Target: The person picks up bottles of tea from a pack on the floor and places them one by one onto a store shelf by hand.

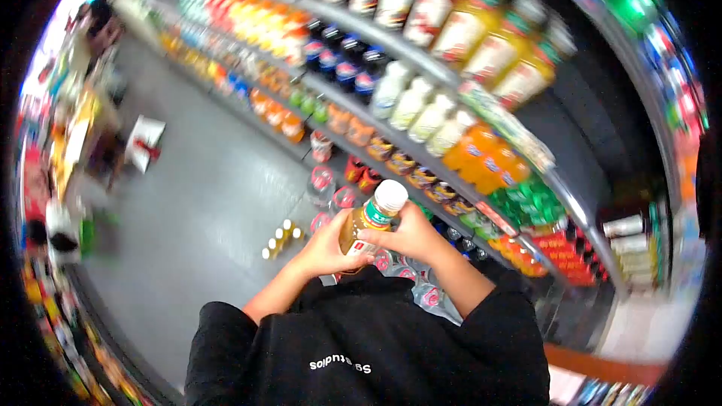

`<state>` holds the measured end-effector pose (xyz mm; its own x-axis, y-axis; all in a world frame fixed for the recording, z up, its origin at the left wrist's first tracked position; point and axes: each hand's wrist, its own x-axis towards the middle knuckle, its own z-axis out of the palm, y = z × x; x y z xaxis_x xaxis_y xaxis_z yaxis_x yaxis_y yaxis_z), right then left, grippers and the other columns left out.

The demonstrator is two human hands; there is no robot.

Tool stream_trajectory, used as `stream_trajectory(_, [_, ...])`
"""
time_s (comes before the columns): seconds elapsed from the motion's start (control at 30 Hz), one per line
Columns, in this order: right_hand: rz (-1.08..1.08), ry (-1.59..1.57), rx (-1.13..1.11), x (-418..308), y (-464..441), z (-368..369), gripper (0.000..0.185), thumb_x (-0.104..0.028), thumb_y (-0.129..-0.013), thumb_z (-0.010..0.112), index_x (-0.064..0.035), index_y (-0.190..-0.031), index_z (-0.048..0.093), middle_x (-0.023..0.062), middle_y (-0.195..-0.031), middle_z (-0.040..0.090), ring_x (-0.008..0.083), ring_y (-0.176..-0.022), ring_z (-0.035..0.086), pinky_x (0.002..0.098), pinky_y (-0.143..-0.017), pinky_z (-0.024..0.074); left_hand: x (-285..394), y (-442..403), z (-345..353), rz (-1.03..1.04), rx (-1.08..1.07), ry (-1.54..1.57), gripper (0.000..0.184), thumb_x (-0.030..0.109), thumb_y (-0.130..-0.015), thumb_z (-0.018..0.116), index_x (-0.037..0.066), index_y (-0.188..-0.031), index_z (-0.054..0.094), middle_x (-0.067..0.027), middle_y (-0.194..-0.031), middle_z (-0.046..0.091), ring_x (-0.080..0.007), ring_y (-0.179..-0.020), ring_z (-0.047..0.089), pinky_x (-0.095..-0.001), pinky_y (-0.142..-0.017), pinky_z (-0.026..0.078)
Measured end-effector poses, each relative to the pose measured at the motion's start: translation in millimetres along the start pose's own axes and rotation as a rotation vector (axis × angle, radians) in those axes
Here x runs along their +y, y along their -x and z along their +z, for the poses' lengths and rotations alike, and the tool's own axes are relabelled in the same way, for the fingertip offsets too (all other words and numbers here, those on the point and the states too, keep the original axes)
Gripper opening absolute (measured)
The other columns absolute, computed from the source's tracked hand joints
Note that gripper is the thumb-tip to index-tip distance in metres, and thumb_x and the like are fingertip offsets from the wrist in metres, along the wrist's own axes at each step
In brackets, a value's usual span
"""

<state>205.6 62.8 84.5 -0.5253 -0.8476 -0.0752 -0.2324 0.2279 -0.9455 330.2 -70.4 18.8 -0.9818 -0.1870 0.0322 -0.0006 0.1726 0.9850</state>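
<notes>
Amber bottle (367, 222), white cap uppermost, held between two hands in a shop aisle.
Position: in front of the chest, just beyond the black shirt (361, 346). Long axis slanted in view, base at lower left, white cap (391, 195) at upper right, pointing away from the chest and towards the shelves (406, 48). Green band (378, 212) round the neck; part of a pale label (361, 246) shows lower down. Left hand (329, 249) wraps the left side, fingers partly hidden; right hand (414, 237) grips the other side, thumb across the front. Small white-capped bottles (282, 239) stand on the grey floor (195, 173), left of the left hand; pink-labelled bottles (430, 298) sit lower, near the right forearm.
</notes>
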Motion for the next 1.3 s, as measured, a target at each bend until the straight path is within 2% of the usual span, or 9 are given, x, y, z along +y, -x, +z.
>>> stream_trajectory(0.23, [-0.239,0.005,0.598,-46,83,-124,0.036,-0.024,-0.071,0.074,-0.0033,-0.097,0.058,0.0054,-0.088,0.064,0.0152,-0.081,0.061,0.0308,-0.075,0.0475,112,-126,92,0.525,-0.155,-0.19,0.08,0.027,-0.06,0.077,-0.001,-0.123,0.036,-0.0207,-0.111,0.053,-0.0322,-0.104,0.053,-0.0371,-0.087,0.043])
stream_trajectory(0.3, [-0.281,-0.121,0.739,-67,90,-154,0.034,-0.023,-0.072,0.072,-0.003,-0.096,0.059,0.0072,-0.087,0.064,0.017,-0.079,0.062,0.0313,-0.071,0.0483,143,-158,117,0.678,-0.111,-0.26,0.077,0.022,-0.066,0.075,-0.001,-0.127,0.033,-0.0176,-0.119,0.047,-0.0261,-0.111,0.046,-0.0353,-0.094,0.037])
stream_trajectory(0.43, [-0.439,0.335,1.102,-67,68,-246,0.037,-0.029,-0.073,0.071,-0.0028,-0.095,0.059,0.0116,-0.085,0.065,0.0196,-0.076,0.063,0.0326,-0.068,0.0483,179,-198,156,0.853,-0.026,-0.31,0.072,0.013,-0.074,0.064,-0.001,-0.132,0.025,-0.0212,-0.132,0.033,-0.0317,-0.124,0.032,-0.0374,-0.103,0.026])
stream_trajectory(0.57, [-0.365,0.485,1.116,-43,17,-343,0.049,-0.043,-0.07,0.07,-0.0022,-0.095,0.059,0.0154,-0.085,0.065,0.0277,-0.077,0.063,0.0357,-0.07,0.0479,178,-252,185,0.851,-0.058,-0.25,0.071,0.009,-0.073,0.06,-0.003,-0.132,0.023,-0.0244,-0.134,0.028,-0.0342,-0.126,0.028,-0.037,-0.104,0.024])
stream_trajectory(0.63, [-0.123,0.583,1.056,-59,0,-358,0.042,-0.033,-0.072,0.071,-0.0011,-0.097,0.059,0.0113,-0.088,0.065,0.0155,-0.081,0.061,0.029,-0.072,0.0465,174,-279,195,0.842,-0.039,-0.207,0.069,0.012,-0.073,0.059,-0.003,-0.131,0.024,-0.0251,-0.132,0.03,-0.0344,-0.125,0.03,-0.0363,-0.103,0.025])
stream_trajectory(0.7, [-0.29,0.56,1.033,-46,-25,-374,0.044,-0.038,-0.068,0.072,-0.0032,-0.093,0.061,0.0119,-0.085,0.065,0.0197,-0.079,0.062,0.0324,-0.073,0.0467,175,-299,202,0.673,-0.059,-0.182,0.069,0.014,-0.073,0.058,-0.005,-0.131,0.025,-0.0252,-0.13,0.033,-0.0335,-0.124,0.031,-0.0352,-0.103,0.025])
stream_trajectory(0.9, [0.001,0.513,0.986,-40,-78,-394,0.044,-0.039,-0.067,0.072,-0.0062,-0.094,0.061,0.0167,-0.09,0.064,0.0308,-0.086,0.062,0.0384,-0.076,0.0469,160,-351,216,0.457,-0.044,0.098,0.072,0.023,-0.076,0.054,-0.008,-0.132,0.022,-0.0254,-0.132,0.032,-0.0287,-0.125,0.03,-0.0306,-0.102,0.023])
stream_trajectory(0.97, [-0.027,0.609,1.042,-44,-84,-394,0.044,-0.041,-0.068,0.072,-0.0045,-0.09,0.061,0.0108,-0.078,0.064,0.0191,-0.063,0.062,0.0296,-0.049,0.0482,155,-359,215,0.438,-0.059,0.052,0.074,0.028,-0.076,0.052,-0.008,-0.132,0.021,-0.0279,-0.137,0.022,-0.0334,-0.131,0.019,-0.0322,-0.107,0.017])
stream_trajectory(1.3, [-0.007,0.693,0.961,-42,-99,-400,0.043,-0.042,-0.07,0.069,-0.0076,-0.095,0.062,0.0094,-0.082,0.065,0.0182,-0.066,0.064,0.0296,-0.054,0.0507,157,-353,212,0.464,0.004,-0.042,0.07,0.024,-0.078,0.05,-0.008,-0.132,0.022,-0.0256,-0.136,0.027,-0.0325,-0.13,0.022,-0.0317,-0.106,0.017])
